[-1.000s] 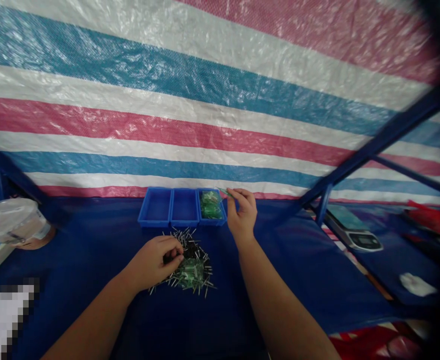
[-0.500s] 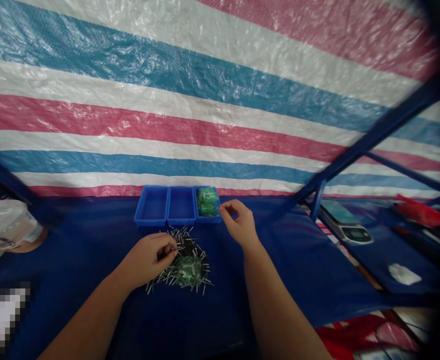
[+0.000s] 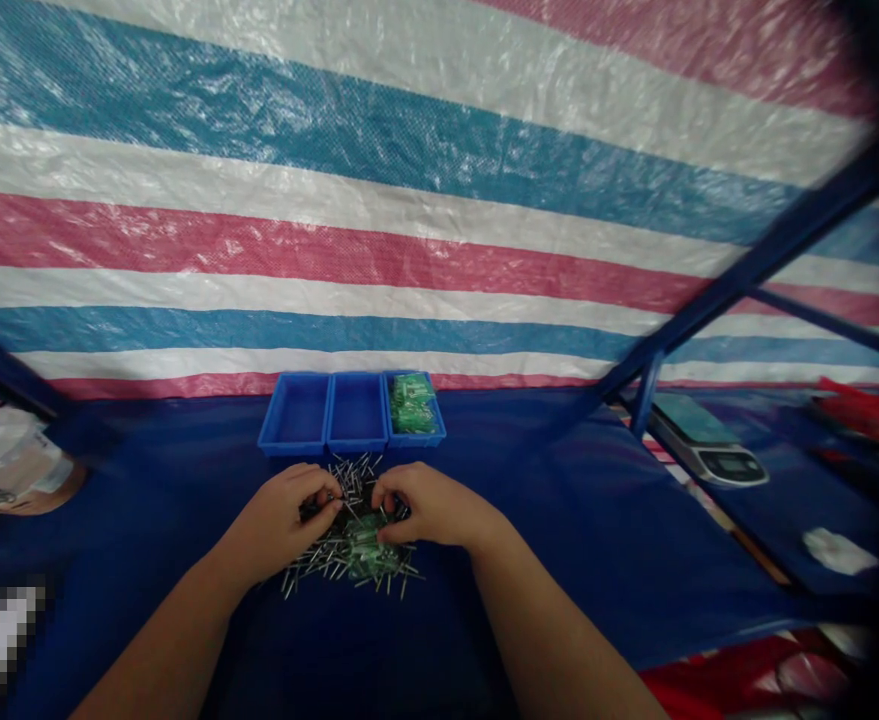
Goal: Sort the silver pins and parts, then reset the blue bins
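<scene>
A loose pile of thin metal pins point(image 3: 311, 562) lies on the blue table, with small green clear packets point(image 3: 368, 545) among them. My left hand point(image 3: 285, 515) is over the pile's left side, thumb and fingers closed on something I cannot make out. At the pile's right side is my right hand point(image 3: 428, 508), its thumb and fingers curled, a gap between their tips. Behind the pile stand three blue bins side by side: the left bin point(image 3: 296, 412) and middle bin point(image 3: 357, 412) hold nothing, while the right bin point(image 3: 416, 439) holds green packets.
A clear round tub point(image 3: 15, 460) stands at the left. To the right, beyond a blue metal frame point(image 3: 701, 310), are a digital scale point(image 3: 709, 440), a white crumpled piece point(image 3: 840, 552) and a red item point(image 3: 863, 412). A striped sheet point(image 3: 379, 230) hangs behind the table.
My right hand has moved from beside the right bin down and left to the pile, and its fingers have parted. My left hand stays over the pile. The view has shifted slightly.
</scene>
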